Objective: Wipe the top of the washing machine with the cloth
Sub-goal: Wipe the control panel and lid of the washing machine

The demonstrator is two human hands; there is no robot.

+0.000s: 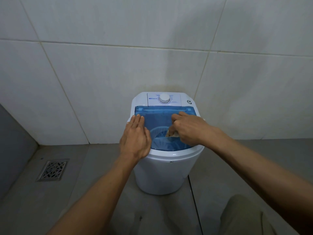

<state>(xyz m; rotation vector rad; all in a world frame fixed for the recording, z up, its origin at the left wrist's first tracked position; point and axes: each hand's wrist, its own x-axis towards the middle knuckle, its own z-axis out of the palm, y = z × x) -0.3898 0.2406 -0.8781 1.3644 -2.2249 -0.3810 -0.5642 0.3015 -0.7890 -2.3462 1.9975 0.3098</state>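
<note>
A small white washing machine (pixel 162 173) stands on the floor against the tiled wall. Its top has a see-through blue lid (pixel 157 118) and a white control panel with a round dial (pixel 164 98) at the back. My left hand (pixel 135 138) lies flat on the lid's left edge, fingers together and stretched out. My right hand (pixel 188 128) is on the right half of the lid, fingers curled around a small beige cloth (pixel 171 134). Only a bit of the cloth shows under the fist.
A metal floor drain (pixel 52 170) lies in the grey floor to the left. The white tiled wall (pixel 101 73) rises directly behind the machine. My knee in olive fabric (pixel 245 217) shows at the lower right.
</note>
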